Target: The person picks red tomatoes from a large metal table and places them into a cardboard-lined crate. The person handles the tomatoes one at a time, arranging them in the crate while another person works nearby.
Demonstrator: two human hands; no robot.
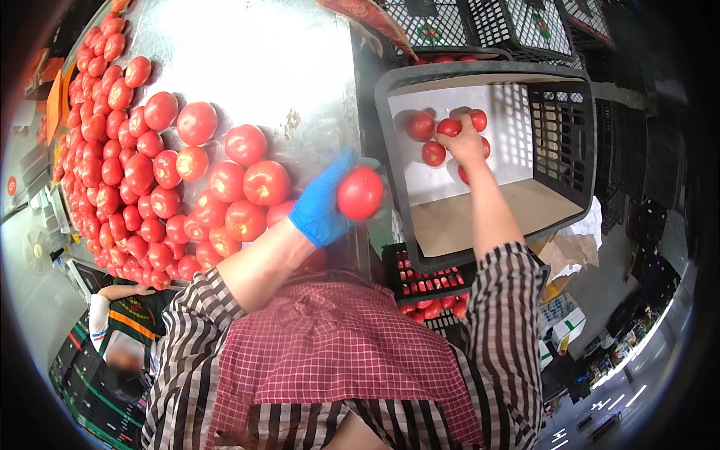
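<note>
My left hand (329, 199), in a blue glove, holds a red tomato (360, 193) at the right edge of the metal table (315, 90). Many tomatoes (140, 174) cover the table's left side and the part nearest me. My bare right hand (468, 140) reaches down into a black plastic crate (484, 68), its fingers around a tomato (449, 127). The crate is lined with white sheet and brown cardboard. Several more tomatoes (420, 126) lie on the lining around this hand, some partly hidden by it.
Stacked black crates (433, 22) stand beyond the lined crate. Lower crates holding tomatoes (432, 309) sit between it and my body. Brown paper (574, 250) and boxes (568, 326) are at the right. A co-worker (129, 332) stands at the table's lower left.
</note>
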